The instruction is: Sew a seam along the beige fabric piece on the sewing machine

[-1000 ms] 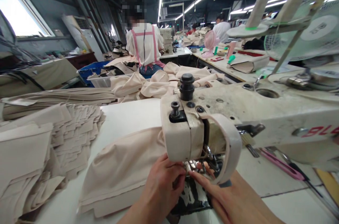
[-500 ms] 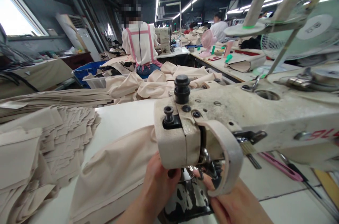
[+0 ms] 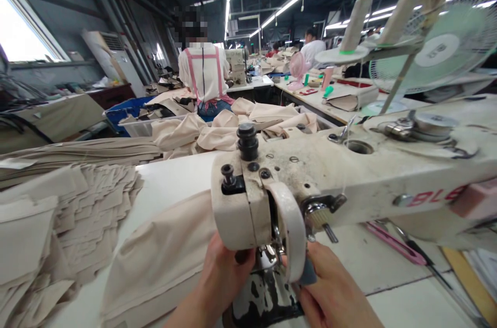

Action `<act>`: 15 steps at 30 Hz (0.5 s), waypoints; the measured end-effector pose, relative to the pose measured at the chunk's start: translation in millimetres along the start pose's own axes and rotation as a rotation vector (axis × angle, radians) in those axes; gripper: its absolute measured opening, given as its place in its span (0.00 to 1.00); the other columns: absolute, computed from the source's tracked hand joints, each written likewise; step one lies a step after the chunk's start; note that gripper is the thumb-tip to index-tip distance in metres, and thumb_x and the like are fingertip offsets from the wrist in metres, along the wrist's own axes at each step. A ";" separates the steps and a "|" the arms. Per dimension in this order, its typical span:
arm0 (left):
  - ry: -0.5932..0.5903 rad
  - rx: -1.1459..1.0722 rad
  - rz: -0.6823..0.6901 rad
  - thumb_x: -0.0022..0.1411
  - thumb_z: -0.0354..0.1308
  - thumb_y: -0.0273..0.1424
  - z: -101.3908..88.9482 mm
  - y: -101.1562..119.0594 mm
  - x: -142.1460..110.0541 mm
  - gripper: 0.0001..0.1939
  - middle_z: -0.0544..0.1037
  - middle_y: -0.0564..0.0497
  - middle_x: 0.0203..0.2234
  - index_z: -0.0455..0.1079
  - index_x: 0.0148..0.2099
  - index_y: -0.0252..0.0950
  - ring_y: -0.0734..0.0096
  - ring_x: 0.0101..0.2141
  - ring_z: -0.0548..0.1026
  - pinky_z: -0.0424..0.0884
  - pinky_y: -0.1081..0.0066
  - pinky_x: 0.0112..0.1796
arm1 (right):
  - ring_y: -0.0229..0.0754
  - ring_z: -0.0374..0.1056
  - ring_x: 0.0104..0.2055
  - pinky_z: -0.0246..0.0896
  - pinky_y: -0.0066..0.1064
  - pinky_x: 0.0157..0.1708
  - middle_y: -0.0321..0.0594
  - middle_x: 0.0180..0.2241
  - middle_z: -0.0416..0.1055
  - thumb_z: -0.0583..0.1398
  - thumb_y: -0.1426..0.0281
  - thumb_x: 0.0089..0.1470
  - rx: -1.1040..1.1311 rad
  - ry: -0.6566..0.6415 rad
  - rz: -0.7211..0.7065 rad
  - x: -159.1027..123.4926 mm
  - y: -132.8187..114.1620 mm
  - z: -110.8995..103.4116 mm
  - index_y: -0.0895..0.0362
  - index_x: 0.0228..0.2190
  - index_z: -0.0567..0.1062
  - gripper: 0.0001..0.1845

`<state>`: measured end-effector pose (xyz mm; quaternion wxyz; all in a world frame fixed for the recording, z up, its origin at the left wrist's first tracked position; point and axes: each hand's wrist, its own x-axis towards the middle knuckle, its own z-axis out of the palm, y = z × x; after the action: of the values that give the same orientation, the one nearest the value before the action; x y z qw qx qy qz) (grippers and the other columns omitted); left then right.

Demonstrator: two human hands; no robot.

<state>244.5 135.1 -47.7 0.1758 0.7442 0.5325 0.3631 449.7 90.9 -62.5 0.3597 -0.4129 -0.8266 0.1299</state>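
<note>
A worn cream sewing machine fills the middle and right. Under its head, my left hand rests on beige fabric at the needle, fingers curled beneath the head and partly hidden. My right hand lies just right of the needle area, its fingertips pressed against the curved cream guard. The needle and presser foot are mostly hidden by the machine head. The black-and-white worn plate lies between my hands.
A pile of cut beige pieces lies at left. Folded fabric stacks and bundled cloth sit behind the table. Pink-handled tool lies at right. A green fan and thread cones stand above. Another person sits ahead.
My view has shifted right and lower, so the machine head sits further left. Both hands have slid closer under the head; my right fingers have moved from lying flat by the needle up against the guard.
</note>
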 end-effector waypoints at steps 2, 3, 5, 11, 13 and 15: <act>-0.021 0.005 0.014 0.54 0.54 0.25 -2.0 -0.4 0.5 0.08 0.79 0.50 0.24 0.74 0.27 0.37 0.67 0.27 0.77 0.73 0.76 0.26 | 0.48 0.63 0.45 0.63 0.39 0.43 0.45 0.45 0.66 0.52 0.81 0.52 0.019 0.016 0.024 -0.6 -1.0 1.1 0.55 0.35 0.72 0.14; -0.032 0.007 0.025 0.54 0.54 0.25 -2.3 -1.1 0.7 0.08 0.79 0.50 0.24 0.74 0.27 0.37 0.67 0.28 0.77 0.73 0.75 0.28 | 0.48 0.63 0.44 0.63 0.39 0.42 0.45 0.44 0.66 0.52 0.81 0.51 0.019 0.028 0.031 -0.4 -1.7 1.6 0.55 0.32 0.71 0.13; -0.043 0.005 0.051 0.54 0.54 0.24 -1.6 -2.9 1.0 0.08 0.79 0.50 0.25 0.74 0.28 0.37 0.65 0.30 0.78 0.75 0.73 0.31 | 0.48 0.63 0.43 0.63 0.39 0.41 0.45 0.42 0.66 0.51 0.82 0.49 0.008 0.055 0.039 1.2 -2.7 2.4 0.55 0.30 0.70 0.12; -0.087 -0.063 0.154 0.57 0.53 0.25 -6.1 -9.8 -1.1 0.10 0.80 0.50 0.26 0.75 0.30 0.38 0.64 0.31 0.79 0.76 0.70 0.36 | 0.47 0.64 0.44 0.64 0.37 0.43 0.44 0.42 0.67 0.52 0.83 0.48 -0.043 0.061 0.045 4.1 3.1 5.2 0.55 0.35 0.71 0.16; -0.151 -0.108 0.177 0.59 0.52 0.26 -12.0 -18.4 0.4 0.11 0.80 0.50 0.26 0.76 0.31 0.38 0.64 0.31 0.79 0.76 0.71 0.36 | 0.46 0.65 0.44 0.65 0.36 0.43 0.43 0.44 0.68 0.52 0.83 0.49 -0.054 0.054 0.045 1.7 7.9 8.0 0.53 0.41 0.72 0.20; -0.066 -0.149 0.121 0.59 0.51 0.27 -16.3 -32.1 6.6 0.12 0.81 0.48 0.29 0.77 0.33 0.37 0.63 0.33 0.79 0.76 0.70 0.35 | 0.46 0.66 0.43 0.66 0.35 0.42 0.42 0.43 0.69 0.53 0.82 0.49 -0.052 0.058 0.065 -0.7 12.5 12.1 0.51 0.42 0.73 0.21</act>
<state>212.3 151.0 -55.2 0.2258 0.7715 0.4520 0.3866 448.9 99.2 -77.8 0.3684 -0.4526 -0.8049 0.1079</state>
